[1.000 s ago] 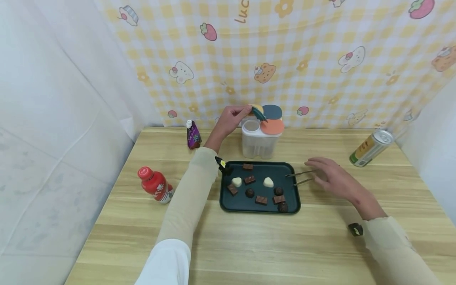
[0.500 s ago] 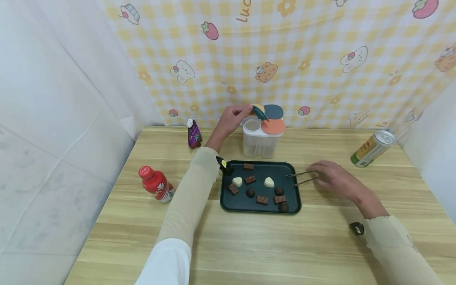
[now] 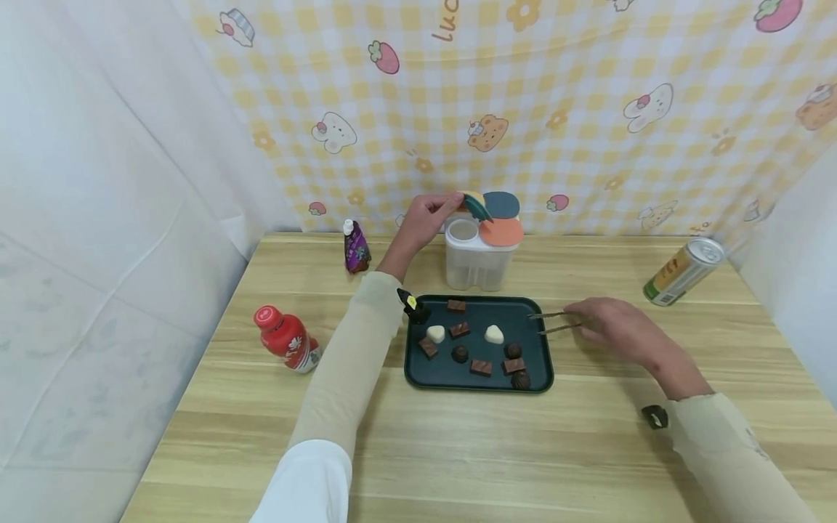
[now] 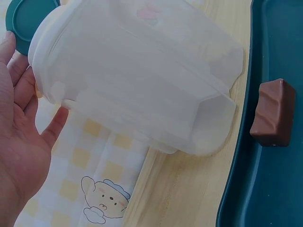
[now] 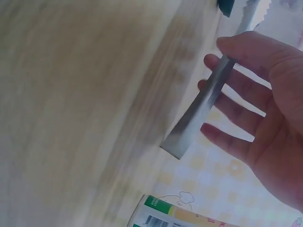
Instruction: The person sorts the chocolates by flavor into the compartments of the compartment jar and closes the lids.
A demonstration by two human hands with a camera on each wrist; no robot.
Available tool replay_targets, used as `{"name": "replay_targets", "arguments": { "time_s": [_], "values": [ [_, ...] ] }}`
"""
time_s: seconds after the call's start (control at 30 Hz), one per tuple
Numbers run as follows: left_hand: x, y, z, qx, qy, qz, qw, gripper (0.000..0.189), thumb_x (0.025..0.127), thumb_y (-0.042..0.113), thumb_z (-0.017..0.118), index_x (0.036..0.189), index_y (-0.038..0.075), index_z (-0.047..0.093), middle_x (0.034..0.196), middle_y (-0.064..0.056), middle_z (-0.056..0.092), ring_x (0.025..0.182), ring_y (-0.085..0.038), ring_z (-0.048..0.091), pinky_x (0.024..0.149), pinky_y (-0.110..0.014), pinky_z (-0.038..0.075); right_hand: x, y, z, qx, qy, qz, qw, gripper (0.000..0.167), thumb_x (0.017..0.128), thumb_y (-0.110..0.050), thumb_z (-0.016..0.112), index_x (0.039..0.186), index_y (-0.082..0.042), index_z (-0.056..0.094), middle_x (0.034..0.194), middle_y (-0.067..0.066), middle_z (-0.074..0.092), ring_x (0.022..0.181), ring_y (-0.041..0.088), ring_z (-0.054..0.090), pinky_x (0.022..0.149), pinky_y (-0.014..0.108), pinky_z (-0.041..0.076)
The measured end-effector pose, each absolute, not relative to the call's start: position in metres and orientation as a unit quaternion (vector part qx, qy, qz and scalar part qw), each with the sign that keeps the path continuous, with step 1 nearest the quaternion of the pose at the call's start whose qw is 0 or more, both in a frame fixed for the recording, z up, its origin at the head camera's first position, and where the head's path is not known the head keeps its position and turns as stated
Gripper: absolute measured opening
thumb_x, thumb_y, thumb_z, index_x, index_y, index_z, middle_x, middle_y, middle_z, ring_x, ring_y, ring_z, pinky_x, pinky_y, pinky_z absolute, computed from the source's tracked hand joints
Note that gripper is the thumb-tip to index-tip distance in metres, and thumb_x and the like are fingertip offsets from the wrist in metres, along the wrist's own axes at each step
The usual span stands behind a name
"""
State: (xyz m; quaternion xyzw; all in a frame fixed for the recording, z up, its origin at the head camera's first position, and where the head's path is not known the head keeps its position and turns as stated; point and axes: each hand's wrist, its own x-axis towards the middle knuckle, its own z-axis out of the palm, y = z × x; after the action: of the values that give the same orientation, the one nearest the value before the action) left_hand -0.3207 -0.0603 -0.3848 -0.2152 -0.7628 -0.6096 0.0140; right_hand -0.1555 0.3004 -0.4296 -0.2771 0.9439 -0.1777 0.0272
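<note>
My left hand (image 3: 428, 218) pinches the dark green lid (image 3: 477, 208) of a clear plastic storage container (image 3: 466, 270), holding it raised. Beneath it a round opening (image 3: 463, 230) shows at the container's top. In the left wrist view the fingers reach along the container's upper end, beside the green lid (image 4: 27, 21). Metal tongs (image 5: 201, 104) are gripped between thumb and fingers of my right hand (image 3: 608, 323). Their spread tips hang over the right side of a dark green tray (image 3: 451, 379), with nothing between them. Chocolate bars (image 3: 480, 368), dark round chocolates (image 3: 461, 354) and white chocolates (image 3: 494, 334) lie scattered on it.
A red bottle (image 3: 288, 340) stands at the left of the wooden table (image 3: 458, 450). Behind it is a purple pouch (image 3: 356, 248). At the right back sits a drink can (image 3: 684, 271). A checked curtain (image 3: 418, 109) hangs behind the container.
The tongs and right hand have shifted slightly away from me, toward the tray's far right corner. My left hand stays put with the lid raised.
</note>
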Motion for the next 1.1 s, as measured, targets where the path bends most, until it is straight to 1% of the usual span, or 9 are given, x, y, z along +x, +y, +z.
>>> {"name": "replay_targets", "arguments": {
  "time_s": [0.07, 0.23, 0.37, 0.5, 0.57, 0.73, 0.83, 0.97, 1.1],
  "values": [
    [-0.321, -0.06, -0.385, -0.212, -0.764, -0.609, 0.012, 0.034, 0.106, 0.03, 0.062, 0.112, 0.002, 0.08, 0.133, -0.007, 0.068, 0.111, -0.011, 0.063, 0.084, -0.027, 0.044, -0.155, 0.3, -0.428, -0.278, 0.944, -0.178, 0.024, 0.037, 0.091, 0.0, 0.075, 0.128, 0.002, 0.07, 0.122, 0.019, 0.07, 0.113, 0.041, 0.066, 0.096, 0.06, 0.051],
    [-0.321, -0.06, -0.385, -0.212, -0.766, -0.607, 0.014, 0.034, 0.106, 0.031, 0.062, 0.113, 0.003, 0.08, 0.133, -0.007, 0.068, 0.101, -0.015, 0.062, 0.082, -0.027, 0.044, -0.153, 0.294, -0.422, -0.284, 0.942, -0.18, 0.019, 0.038, 0.093, -0.005, 0.076, 0.13, -0.003, 0.071, 0.121, 0.015, 0.072, 0.111, 0.036, 0.067, 0.093, 0.058, 0.053],
    [-0.32, -0.061, -0.384, -0.214, -0.766, -0.606, 0.016, 0.034, 0.106, 0.031, 0.062, 0.113, 0.003, 0.08, 0.131, -0.007, 0.069, 0.098, -0.017, 0.062, 0.082, -0.027, 0.044, -0.15, 0.285, -0.415, -0.289, 0.938, -0.19, 0.025, 0.038, 0.094, -0.009, 0.077, 0.131, -0.008, 0.072, 0.115, 0.006, 0.073, 0.103, 0.024, 0.07, 0.088, 0.051, 0.056],
    [-0.32, -0.061, -0.384, -0.216, -0.769, -0.602, 0.018, 0.033, 0.106, 0.03, 0.062, 0.113, 0.003, 0.08, 0.132, -0.008, 0.069, 0.115, -0.012, 0.063, 0.086, -0.027, 0.045, -0.145, 0.276, -0.411, -0.302, 0.933, -0.194, 0.033, 0.038, 0.094, -0.013, 0.077, 0.132, -0.009, 0.072, 0.107, -0.001, 0.072, 0.091, 0.01, 0.067, 0.079, 0.041, 0.058],
    [-0.32, -0.06, -0.384, -0.216, -0.769, -0.601, 0.019, 0.033, 0.106, 0.03, 0.062, 0.112, 0.003, 0.08, 0.133, -0.008, 0.068, 0.124, -0.011, 0.061, 0.092, -0.025, 0.047, -0.143, 0.273, -0.411, -0.317, 0.929, -0.187, 0.027, 0.038, 0.093, -0.014, 0.078, 0.131, -0.008, 0.072, 0.104, -0.002, 0.071, 0.086, 0.007, 0.065, 0.075, 0.037, 0.059],
    [-0.321, -0.06, -0.384, -0.22, -0.768, -0.601, 0.02, 0.034, 0.106, 0.03, 0.062, 0.113, 0.002, 0.08, 0.133, -0.009, 0.068, 0.127, -0.014, 0.06, 0.103, -0.027, 0.047, -0.139, 0.266, -0.412, -0.348, 0.922, -0.17, 0.004, 0.036, 0.093, -0.018, 0.08, 0.127, -0.008, 0.074, 0.1, -0.003, 0.069, 0.079, 0.004, 0.06, 0.069, 0.033, 0.057],
    [-0.32, -0.06, -0.384, -0.216, -0.768, -0.603, 0.017, 0.035, 0.106, 0.03, 0.061, 0.112, 0.002, 0.08, 0.133, -0.008, 0.068, 0.127, -0.013, 0.06, 0.103, -0.026, 0.047, -0.138, 0.263, -0.413, -0.352, 0.921, -0.166, 0.001, 0.035, 0.094, -0.022, 0.079, 0.125, -0.008, 0.075, 0.097, -0.006, 0.069, 0.078, 0.002, 0.059, 0.07, 0.032, 0.057],
    [-0.32, -0.06, -0.384, -0.212, -0.767, -0.606, 0.013, 0.036, 0.106, 0.031, 0.061, 0.11, 0.001, 0.08, 0.131, -0.008, 0.069, 0.125, -0.012, 0.061, 0.095, -0.025, 0.047, -0.137, 0.258, -0.413, -0.347, 0.923, -0.163, 0.019, 0.034, 0.095, -0.025, 0.078, 0.124, -0.007, 0.076, 0.09, -0.013, 0.068, 0.077, -0.001, 0.06, 0.071, 0.033, 0.058],
    [-0.32, -0.061, -0.384, -0.213, -0.764, -0.609, 0.009, 0.035, 0.106, 0.03, 0.061, 0.111, 0.002, 0.08, 0.131, -0.009, 0.069, 0.127, -0.012, 0.059, 0.099, -0.025, 0.046, -0.136, 0.255, -0.411, -0.334, 0.928, -0.16, 0.046, 0.035, 0.097, -0.028, 0.076, 0.124, -0.006, 0.075, 0.088, -0.014, 0.068, 0.073, -0.002, 0.057, 0.069, 0.033, 0.057]
  ]
}}
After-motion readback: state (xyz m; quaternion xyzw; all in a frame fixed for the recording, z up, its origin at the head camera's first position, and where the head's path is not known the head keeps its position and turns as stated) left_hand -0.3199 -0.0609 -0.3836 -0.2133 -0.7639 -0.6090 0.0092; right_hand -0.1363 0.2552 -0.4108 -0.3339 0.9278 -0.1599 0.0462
